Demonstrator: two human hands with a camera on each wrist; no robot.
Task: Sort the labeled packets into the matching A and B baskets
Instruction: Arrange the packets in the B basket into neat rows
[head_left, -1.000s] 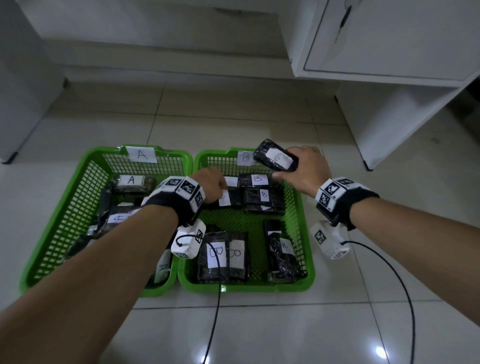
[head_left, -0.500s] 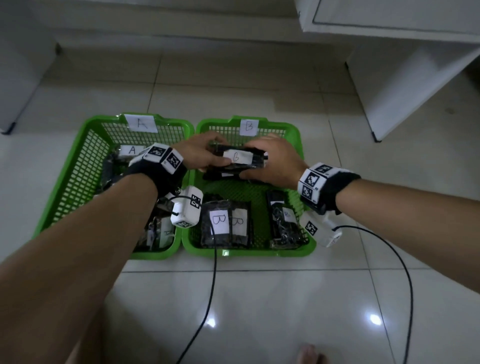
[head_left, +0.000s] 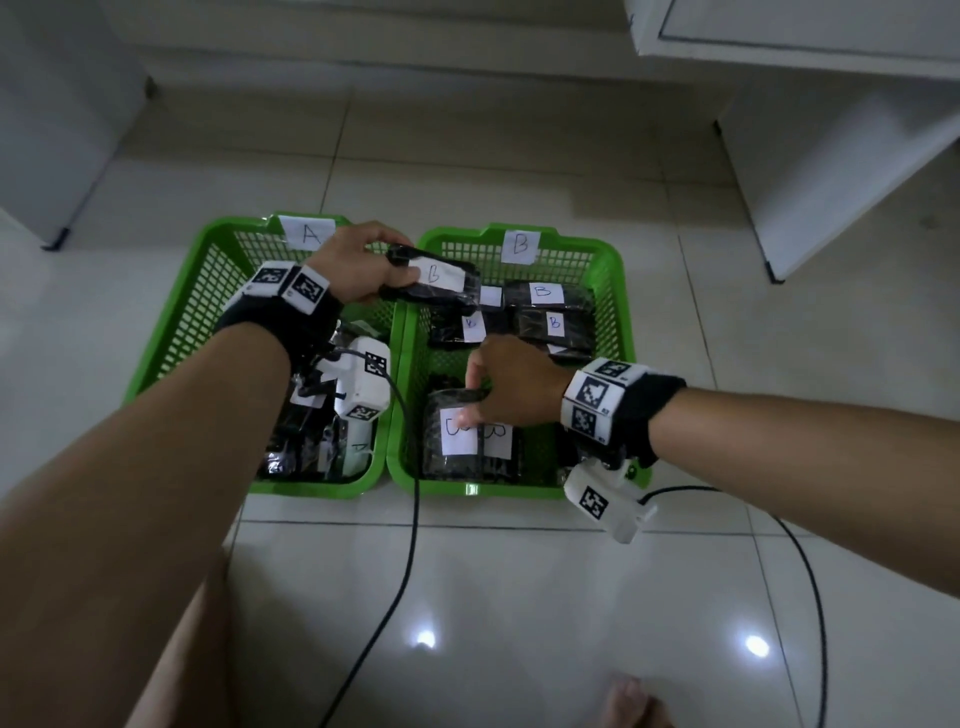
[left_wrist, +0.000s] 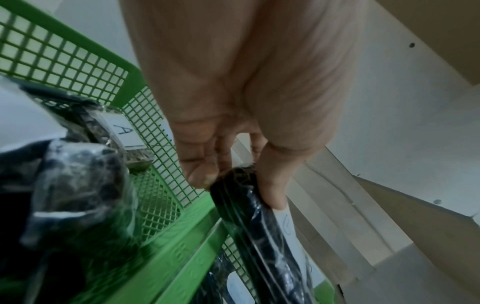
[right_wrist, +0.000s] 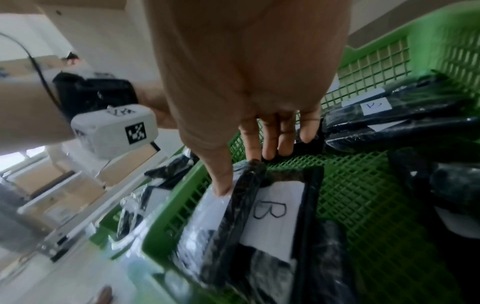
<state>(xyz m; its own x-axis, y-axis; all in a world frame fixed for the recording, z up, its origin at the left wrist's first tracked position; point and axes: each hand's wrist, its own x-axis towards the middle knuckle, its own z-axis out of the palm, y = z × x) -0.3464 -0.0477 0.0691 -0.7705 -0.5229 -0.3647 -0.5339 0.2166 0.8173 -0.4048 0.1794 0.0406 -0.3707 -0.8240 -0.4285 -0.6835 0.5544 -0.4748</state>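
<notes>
Two green baskets stand side by side on the floor: basket A (head_left: 171, 332) on the left and basket B (head_left: 615, 291) on the right. My left hand (head_left: 397, 270) grips a black packet labelled B (head_left: 441, 288) by its end, above the wall between the baskets; the left wrist view shows thumb and fingers of that hand (left_wrist: 233, 185) round the packet (left_wrist: 259, 236). My right hand (head_left: 470, 408) reaches into the front of basket B and pinches the far edge of a front B packet (head_left: 452, 452), thumb on its label (right_wrist: 205, 218). More B packets (head_left: 550, 312) lie at the back.
A-labelled packets (head_left: 306, 441) fill the near part of basket A, one seen at the mesh wall (left_wrist: 124, 131). A white cabinet (head_left: 831, 156) stands back right and a white unit (head_left: 52, 130) back left. Two cables (head_left: 402, 571) trail over the tiled floor near a bare foot (head_left: 634, 701).
Both hands held the B packet over the back of basket B. My right hand let go and dropped to a front packet; my left hand carried the packet leftward.
</notes>
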